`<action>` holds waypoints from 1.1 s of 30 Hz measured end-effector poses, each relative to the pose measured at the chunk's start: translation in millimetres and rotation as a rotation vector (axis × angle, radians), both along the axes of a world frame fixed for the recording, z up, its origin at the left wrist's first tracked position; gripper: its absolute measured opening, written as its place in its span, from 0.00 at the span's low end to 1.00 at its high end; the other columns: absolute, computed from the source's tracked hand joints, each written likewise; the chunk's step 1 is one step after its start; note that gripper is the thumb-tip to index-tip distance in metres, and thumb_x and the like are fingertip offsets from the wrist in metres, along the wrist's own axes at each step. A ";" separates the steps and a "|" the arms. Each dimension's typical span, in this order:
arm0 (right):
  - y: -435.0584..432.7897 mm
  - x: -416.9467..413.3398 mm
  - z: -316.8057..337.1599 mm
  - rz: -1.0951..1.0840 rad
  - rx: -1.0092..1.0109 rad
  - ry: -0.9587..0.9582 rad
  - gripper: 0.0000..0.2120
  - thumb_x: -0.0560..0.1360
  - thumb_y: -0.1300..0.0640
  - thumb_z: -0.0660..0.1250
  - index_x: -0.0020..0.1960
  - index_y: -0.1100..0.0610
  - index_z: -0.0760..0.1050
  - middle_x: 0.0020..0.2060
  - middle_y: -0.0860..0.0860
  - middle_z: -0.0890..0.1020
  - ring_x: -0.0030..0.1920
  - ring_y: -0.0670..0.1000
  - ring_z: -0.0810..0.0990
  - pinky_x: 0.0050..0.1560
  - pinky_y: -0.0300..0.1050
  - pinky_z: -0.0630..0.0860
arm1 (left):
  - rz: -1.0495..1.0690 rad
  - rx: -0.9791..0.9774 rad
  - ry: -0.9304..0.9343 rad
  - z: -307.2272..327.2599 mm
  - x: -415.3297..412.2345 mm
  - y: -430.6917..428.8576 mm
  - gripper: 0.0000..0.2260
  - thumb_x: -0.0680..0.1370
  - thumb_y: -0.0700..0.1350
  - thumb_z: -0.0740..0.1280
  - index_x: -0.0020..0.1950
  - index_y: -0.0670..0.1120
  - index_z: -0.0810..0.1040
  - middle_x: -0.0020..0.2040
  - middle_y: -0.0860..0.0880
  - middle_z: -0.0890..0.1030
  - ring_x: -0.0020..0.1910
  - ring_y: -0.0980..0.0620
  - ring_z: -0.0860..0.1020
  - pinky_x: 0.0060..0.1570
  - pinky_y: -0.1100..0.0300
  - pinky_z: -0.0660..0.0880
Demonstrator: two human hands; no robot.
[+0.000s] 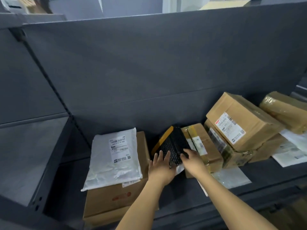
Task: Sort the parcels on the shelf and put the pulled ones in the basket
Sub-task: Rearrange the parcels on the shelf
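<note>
Both hands meet on a black parcel (172, 143) with a yellow strip, lying tilted on the shelf (269, 175). The left hand (160, 168) rests flat on the parcel's near face, fingers straight and slightly spread. The right hand (193, 161) grips its right edge, fingers bent over the top. Just left of the left hand, a white mailer (114, 160) lies on a brown box (113, 200). Just right of the right hand stands a taped carton (204, 143); beyond it, a larger carton (240, 120).
</note>
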State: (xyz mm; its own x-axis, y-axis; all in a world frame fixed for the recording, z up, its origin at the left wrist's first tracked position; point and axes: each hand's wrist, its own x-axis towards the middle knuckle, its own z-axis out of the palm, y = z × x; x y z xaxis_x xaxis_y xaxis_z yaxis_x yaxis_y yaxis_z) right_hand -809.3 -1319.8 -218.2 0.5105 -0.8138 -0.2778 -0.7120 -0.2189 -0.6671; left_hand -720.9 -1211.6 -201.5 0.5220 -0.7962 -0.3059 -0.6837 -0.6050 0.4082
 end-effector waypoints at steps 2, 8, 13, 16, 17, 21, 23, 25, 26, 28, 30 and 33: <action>-8.9 1.9 -4.7 -0.014 0.037 -0.006 0.22 0.78 0.48 0.59 0.71 0.51 0.67 0.67 0.58 0.69 0.63 0.58 0.74 0.64 0.50 0.71 | -0.007 0.025 0.020 -5.1 2.2 -4.5 0.27 0.81 0.56 0.52 0.79 0.54 0.48 0.79 0.48 0.45 0.78 0.47 0.44 0.76 0.50 0.47; -34.8 13.1 -16.2 0.013 0.106 0.025 0.21 0.78 0.52 0.60 0.71 0.55 0.67 0.68 0.56 0.70 0.63 0.56 0.74 0.62 0.47 0.72 | -0.015 0.047 0.065 -15.9 8.2 -18.8 0.27 0.82 0.55 0.52 0.79 0.53 0.47 0.79 0.49 0.45 0.78 0.47 0.43 0.75 0.50 0.47; -45.5 21.9 -18.0 -0.022 0.114 0.004 0.20 0.76 0.55 0.63 0.68 0.55 0.69 0.65 0.57 0.71 0.58 0.56 0.76 0.58 0.48 0.75 | 0.012 0.052 0.079 -17.4 12.2 -30.2 0.27 0.82 0.55 0.52 0.79 0.54 0.46 0.79 0.49 0.44 0.78 0.47 0.43 0.75 0.49 0.47; -48.8 26.1 -9.7 -0.029 0.093 -0.069 0.19 0.74 0.64 0.64 0.63 0.55 0.71 0.61 0.54 0.74 0.51 0.52 0.76 0.45 0.41 0.74 | 0.033 0.028 0.088 -11.5 15.3 -34.4 0.30 0.80 0.56 0.55 0.79 0.54 0.46 0.79 0.49 0.45 0.78 0.47 0.44 0.75 0.49 0.48; -47.8 28.5 -4.7 -0.023 0.082 -0.100 0.20 0.73 0.67 0.63 0.63 0.54 0.71 0.60 0.53 0.75 0.49 0.49 0.75 0.41 0.39 0.72 | 0.035 0.017 0.097 -8.6 16.9 -35.8 0.31 0.80 0.56 0.57 0.79 0.54 0.45 0.79 0.50 0.45 0.78 0.48 0.44 0.75 0.49 0.49; -27.4 43.9 29.2 0.018 0.071 -0.279 0.18 0.72 0.68 0.62 0.57 0.50 0.72 0.54 0.47 0.76 0.56 0.48 0.75 0.46 0.36 0.68 | 0.125 -0.087 0.249 -1.7 25.0 -42.5 0.40 0.76 0.52 0.64 0.78 0.53 0.41 0.79 0.49 0.49 0.78 0.47 0.53 0.72 0.53 0.60; -9.6 51.0 47.1 0.101 0.047 -0.362 0.16 0.73 0.65 0.64 0.55 0.47 0.71 0.53 0.45 0.76 0.56 0.46 0.75 0.48 0.35 0.69 | 0.200 -0.206 0.264 4.9 27.1 -41.8 0.41 0.76 0.48 0.65 0.78 0.51 0.40 0.77 0.46 0.60 0.73 0.48 0.64 0.66 0.56 0.68; 7.8 53.9 63.8 0.226 -0.013 -0.415 0.16 0.74 0.62 0.66 0.57 0.46 0.70 0.53 0.42 0.75 0.55 0.42 0.74 0.49 0.30 0.68 | 0.300 -0.396 0.255 12.4 28.8 -36.0 0.37 0.76 0.45 0.64 0.79 0.47 0.44 0.69 0.46 0.73 0.65 0.49 0.74 0.60 0.59 0.72; 14.3 54.3 68.6 0.282 -0.005 -0.447 0.17 0.74 0.60 0.67 0.59 0.45 0.70 0.53 0.39 0.75 0.55 0.39 0.73 0.50 0.28 0.68 | 0.364 -0.515 0.305 16.2 29.6 -30.8 0.35 0.76 0.46 0.65 0.78 0.47 0.50 0.65 0.47 0.77 0.62 0.49 0.76 0.58 0.60 0.73; 24.1 51.2 73.0 0.337 0.092 -0.542 0.19 0.75 0.58 0.68 0.61 0.43 0.69 0.54 0.35 0.75 0.55 0.36 0.74 0.53 0.27 0.70 | 0.485 -0.747 0.479 21.0 33.6 -16.8 0.30 0.72 0.50 0.66 0.73 0.49 0.64 0.59 0.48 0.81 0.59 0.48 0.79 0.59 0.55 0.76; 25.5 44.3 68.2 0.216 0.127 -0.660 0.18 0.75 0.55 0.68 0.62 0.44 0.69 0.57 0.37 0.75 0.59 0.36 0.72 0.58 0.31 0.67 | 0.636 -0.931 0.685 26.7 37.7 -2.0 0.17 0.75 0.44 0.66 0.65 0.46 0.74 0.55 0.47 0.82 0.54 0.48 0.81 0.53 0.54 0.80; 11.6 31.1 52.6 -0.164 0.240 -0.781 0.17 0.75 0.55 0.69 0.62 0.51 0.71 0.58 0.46 0.76 0.60 0.47 0.74 0.58 0.41 0.68 | 0.839 -1.122 1.158 42.8 42.2 15.8 0.12 0.77 0.31 0.62 0.57 0.41 0.76 0.48 0.43 0.83 0.46 0.45 0.80 0.42 0.53 0.79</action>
State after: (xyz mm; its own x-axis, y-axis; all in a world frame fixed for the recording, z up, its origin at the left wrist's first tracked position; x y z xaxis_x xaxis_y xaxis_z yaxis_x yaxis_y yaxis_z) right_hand -778.3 -1308.3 -165.7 0.5083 -0.8584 -0.0683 -0.0353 0.0585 -0.9977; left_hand -678.7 -1195.9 -158.7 0.7857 -0.5244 -0.3283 0.5167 0.2645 0.8143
